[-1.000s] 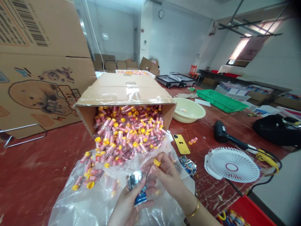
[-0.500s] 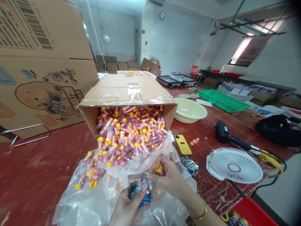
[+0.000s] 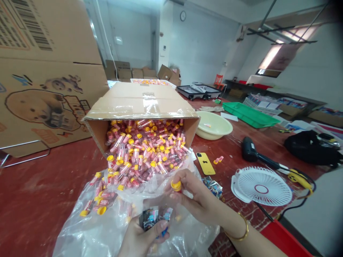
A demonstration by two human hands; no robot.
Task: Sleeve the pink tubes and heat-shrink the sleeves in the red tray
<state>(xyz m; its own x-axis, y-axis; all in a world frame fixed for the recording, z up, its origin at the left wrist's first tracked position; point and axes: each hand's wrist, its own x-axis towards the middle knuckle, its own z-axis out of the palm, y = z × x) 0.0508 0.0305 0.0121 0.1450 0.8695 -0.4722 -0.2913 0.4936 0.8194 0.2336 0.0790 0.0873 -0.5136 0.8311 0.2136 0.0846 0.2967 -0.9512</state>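
My left hand (image 3: 150, 233) is closed on small glossy printed wrappers (image 3: 150, 217), dark and blue, its thumb pressed across them. Just above and to the right, my right hand (image 3: 194, 194) grips a small candy tube with a yellow cap (image 3: 176, 185); most of the tube is hidden by the fingers. Both hands are over a clear plastic sheet (image 3: 88, 232). In front of them a cardboard box (image 3: 139, 103) lies on its side, and many similar yellow-capped tubes (image 3: 136, 155) spill from its mouth onto the sheet. A gold bangle circles my right wrist.
Right of the box are a pale green basin (image 3: 215, 125), a yellow phone (image 3: 205, 163), more wrappers (image 3: 212, 187), a white fan (image 3: 264, 185), a black hair dryer (image 3: 257, 153) and a green tray (image 3: 249, 115). A red bin (image 3: 284, 239) is at lower right. A large carton (image 3: 48, 100) stands left.
My right hand, with the tube, has drawn apart from the wrappers. My left hand has moved slightly down and left with them. The whole view has shifted a little.
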